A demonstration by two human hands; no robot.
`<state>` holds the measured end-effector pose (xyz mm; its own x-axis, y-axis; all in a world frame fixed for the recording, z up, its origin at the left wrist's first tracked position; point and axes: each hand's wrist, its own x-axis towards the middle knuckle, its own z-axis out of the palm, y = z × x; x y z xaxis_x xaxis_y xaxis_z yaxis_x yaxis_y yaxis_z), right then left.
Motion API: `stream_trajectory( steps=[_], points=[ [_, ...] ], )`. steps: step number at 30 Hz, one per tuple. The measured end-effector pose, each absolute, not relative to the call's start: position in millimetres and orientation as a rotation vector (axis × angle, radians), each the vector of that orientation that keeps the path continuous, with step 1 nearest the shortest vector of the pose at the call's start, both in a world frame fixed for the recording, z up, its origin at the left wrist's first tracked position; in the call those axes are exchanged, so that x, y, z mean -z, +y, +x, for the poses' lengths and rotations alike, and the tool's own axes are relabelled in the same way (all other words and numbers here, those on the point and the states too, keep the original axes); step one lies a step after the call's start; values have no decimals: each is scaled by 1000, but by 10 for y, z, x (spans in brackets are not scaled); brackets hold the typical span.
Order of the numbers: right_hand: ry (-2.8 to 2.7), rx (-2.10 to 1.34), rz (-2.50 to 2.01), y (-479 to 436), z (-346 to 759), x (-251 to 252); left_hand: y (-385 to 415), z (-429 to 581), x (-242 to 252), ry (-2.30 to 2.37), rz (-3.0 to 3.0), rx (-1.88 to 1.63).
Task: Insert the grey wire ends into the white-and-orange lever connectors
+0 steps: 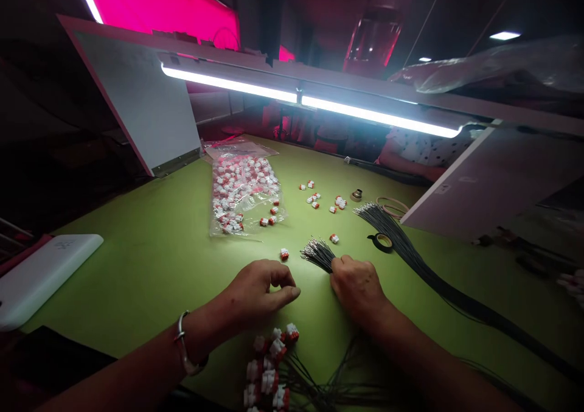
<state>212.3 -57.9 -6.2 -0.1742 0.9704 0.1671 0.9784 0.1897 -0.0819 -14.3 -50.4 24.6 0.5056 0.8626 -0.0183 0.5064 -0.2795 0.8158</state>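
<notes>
My left hand hovers over the green table, fingers loosely curved and thumb stretched forward. No object shows in it. Just beyond its fingers lies a small white-and-red connector. My right hand is closed around a bundle of thin black wires, whose metal-tipped ends fan out to the left. Another connector lies behind that bundle. Nearer to me, below my left hand, several white-and-red connectors with black wires attached sit in a cluster.
A clear plastic bag of connectors lies at the back, loose ones to its right. A long black wire bundle, a black tape roll and a white case flank the work area. A lamp spans overhead; a person's arm shows behind.
</notes>
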Motion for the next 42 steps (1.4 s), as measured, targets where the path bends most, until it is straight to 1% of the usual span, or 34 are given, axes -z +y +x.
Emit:
stream_trajectory(
  steps=[5,9,13,17,19,22,27,32,36,42],
  points=[
    [-2257,30,-1797,-630,2163,61,-441,-163,-127,1148,1848,-562],
    [-2175,-136,-1705,-675,2234,10,-438,-207,-148,1144,1821,-585],
    [-2095,-402,-1608,-694,2190,-79,-338,-250,-183,1246,1920,-553],
    [-1781,-928,-1433,-683,2056,-172,-120,-230,-136,1385,1951,-596],
    [-1636,-1100,-1358,-671,1989,-184,-6,-191,-90,1450,1934,-628],
    [-1558,-1142,-1335,-662,1923,-151,98,-126,-17,1477,1895,-655],
    [-1413,-1193,-1295,-683,1890,-51,15,-60,48,1326,1722,-665],
    [-1325,-1290,-1282,-736,1882,-31,-220,-66,-72,1129,1384,-649],
    [-1296,-1355,-1249,-787,1879,-66,-401,-107,-172,910,898,-713],
    [-1327,-1368,-1258,-871,1855,-103,-615,-76,-79,805,552,-719]
  ],
)
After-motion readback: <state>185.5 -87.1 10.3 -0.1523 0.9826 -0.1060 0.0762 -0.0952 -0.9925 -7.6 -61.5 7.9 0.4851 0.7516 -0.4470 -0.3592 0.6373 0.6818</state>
